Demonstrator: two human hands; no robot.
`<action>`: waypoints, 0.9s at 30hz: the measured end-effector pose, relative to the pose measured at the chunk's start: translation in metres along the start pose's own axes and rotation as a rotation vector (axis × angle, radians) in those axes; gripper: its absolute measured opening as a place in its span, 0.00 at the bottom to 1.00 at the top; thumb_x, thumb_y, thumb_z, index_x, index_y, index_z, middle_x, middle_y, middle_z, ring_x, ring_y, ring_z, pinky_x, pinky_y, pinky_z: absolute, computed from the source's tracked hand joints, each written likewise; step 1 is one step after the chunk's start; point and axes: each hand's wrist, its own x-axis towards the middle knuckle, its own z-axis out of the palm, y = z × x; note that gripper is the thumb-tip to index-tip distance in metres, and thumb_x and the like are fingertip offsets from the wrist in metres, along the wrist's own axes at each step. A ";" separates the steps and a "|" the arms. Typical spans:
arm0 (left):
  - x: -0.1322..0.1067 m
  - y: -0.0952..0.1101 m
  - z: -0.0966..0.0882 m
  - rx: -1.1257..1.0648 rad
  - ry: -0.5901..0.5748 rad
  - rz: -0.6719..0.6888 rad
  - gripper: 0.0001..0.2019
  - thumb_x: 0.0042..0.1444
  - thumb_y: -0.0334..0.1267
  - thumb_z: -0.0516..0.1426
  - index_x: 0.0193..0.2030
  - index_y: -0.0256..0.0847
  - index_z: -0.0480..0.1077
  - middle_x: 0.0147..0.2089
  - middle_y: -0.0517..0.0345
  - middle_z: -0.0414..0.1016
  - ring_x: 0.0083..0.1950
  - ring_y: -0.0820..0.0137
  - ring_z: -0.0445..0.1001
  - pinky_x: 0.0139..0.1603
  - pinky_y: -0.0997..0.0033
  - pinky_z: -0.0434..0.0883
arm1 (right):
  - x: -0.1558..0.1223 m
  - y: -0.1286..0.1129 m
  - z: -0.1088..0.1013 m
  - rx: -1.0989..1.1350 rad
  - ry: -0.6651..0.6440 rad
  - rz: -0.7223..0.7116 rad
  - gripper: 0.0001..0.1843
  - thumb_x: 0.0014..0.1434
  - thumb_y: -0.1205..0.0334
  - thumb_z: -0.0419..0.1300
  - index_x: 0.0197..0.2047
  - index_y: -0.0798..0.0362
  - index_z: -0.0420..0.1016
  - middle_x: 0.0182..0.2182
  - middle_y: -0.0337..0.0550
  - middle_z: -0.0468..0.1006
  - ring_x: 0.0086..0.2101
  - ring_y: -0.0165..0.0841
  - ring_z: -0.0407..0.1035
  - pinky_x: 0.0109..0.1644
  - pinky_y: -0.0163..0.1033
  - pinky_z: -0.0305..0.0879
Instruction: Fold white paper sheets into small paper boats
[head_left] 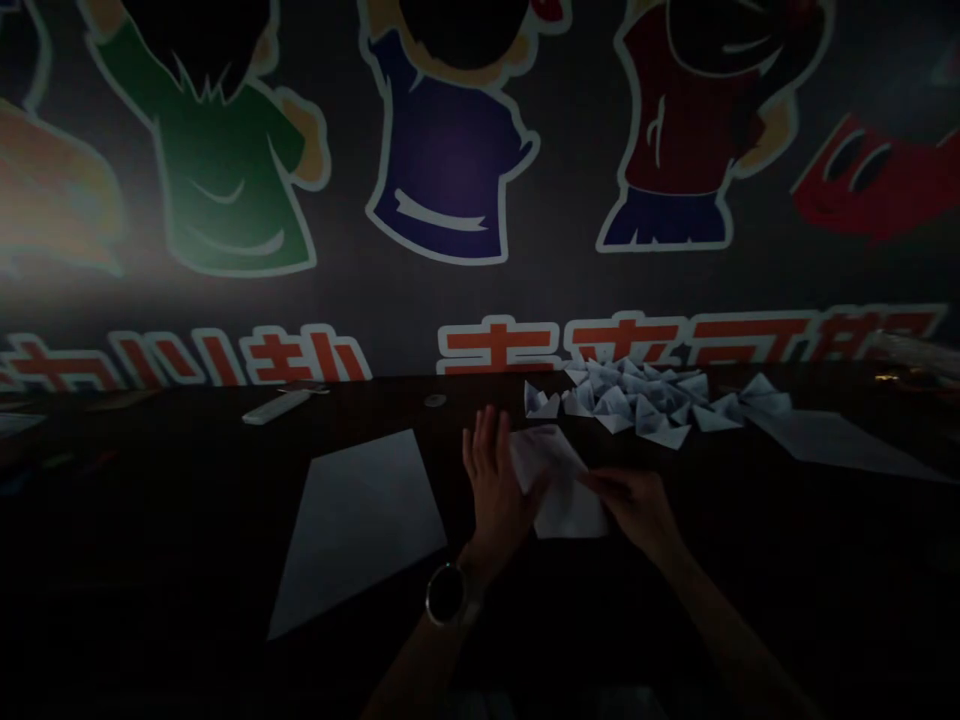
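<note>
The scene is dim. A partly folded white paper sheet [559,480] lies on the dark table [187,520] in front of me. My left hand [495,490], with a watch on its wrist, rests at the paper's left edge with fingers stretched out and thumb under a raised flap. My right hand [634,500] pinches the paper's right edge with closed fingers. Just beyond lies a pile of several folded white paper boats [645,400].
A flat white sheet [360,520] lies left of my hands and another sheet [832,440] at the right. A pale remote-like bar [277,406] and a small round object [435,400] sit near the table's far edge. A cartoon mural wall [450,170] stands behind.
</note>
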 end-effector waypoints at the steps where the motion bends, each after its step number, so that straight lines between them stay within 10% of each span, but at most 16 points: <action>1: 0.002 0.009 -0.003 0.093 -0.056 0.171 0.24 0.56 0.45 0.56 0.58 0.40 0.60 0.59 0.43 0.64 0.65 0.54 0.54 0.64 0.45 0.45 | -0.004 -0.004 0.001 -0.023 -0.025 -0.039 0.13 0.46 0.51 0.60 0.24 0.52 0.80 0.20 0.42 0.77 0.23 0.37 0.69 0.27 0.37 0.62; 5: 0.013 0.033 -0.006 0.302 -0.323 0.685 0.11 0.61 0.28 0.47 0.40 0.39 0.69 0.37 0.55 0.74 0.47 0.66 0.70 0.66 0.54 0.46 | -0.020 -0.014 0.006 -0.060 -0.121 -0.158 0.12 0.46 0.60 0.55 0.17 0.53 0.74 0.16 0.40 0.72 0.21 0.33 0.65 0.25 0.34 0.59; 13: 0.015 0.025 -0.009 0.334 -0.385 0.851 0.14 0.61 0.28 0.44 0.32 0.39 0.68 0.27 0.59 0.69 0.33 0.70 0.67 0.62 0.58 0.56 | -0.040 -0.014 0.005 0.016 -0.254 -0.078 0.12 0.48 0.58 0.57 0.18 0.54 0.73 0.17 0.37 0.68 0.22 0.30 0.61 0.24 0.32 0.55; 23: 0.025 0.006 -0.004 0.037 -0.413 0.404 0.14 0.60 0.43 0.52 0.25 0.44 0.68 0.23 0.61 0.69 0.33 0.69 0.69 0.60 0.58 0.55 | -0.051 -0.008 0.001 -0.025 -0.285 0.092 0.15 0.48 0.50 0.60 0.21 0.51 0.79 0.14 0.37 0.70 0.18 0.29 0.59 0.22 0.33 0.52; 27: 0.048 -0.022 -0.012 0.072 -0.167 0.091 0.18 0.59 0.46 0.52 0.21 0.43 0.68 0.19 0.60 0.67 0.28 0.69 0.68 0.55 0.57 0.58 | -0.055 0.002 -0.004 -0.039 -0.304 0.159 0.17 0.46 0.47 0.61 0.22 0.51 0.80 0.15 0.38 0.73 0.19 0.30 0.61 0.22 0.33 0.53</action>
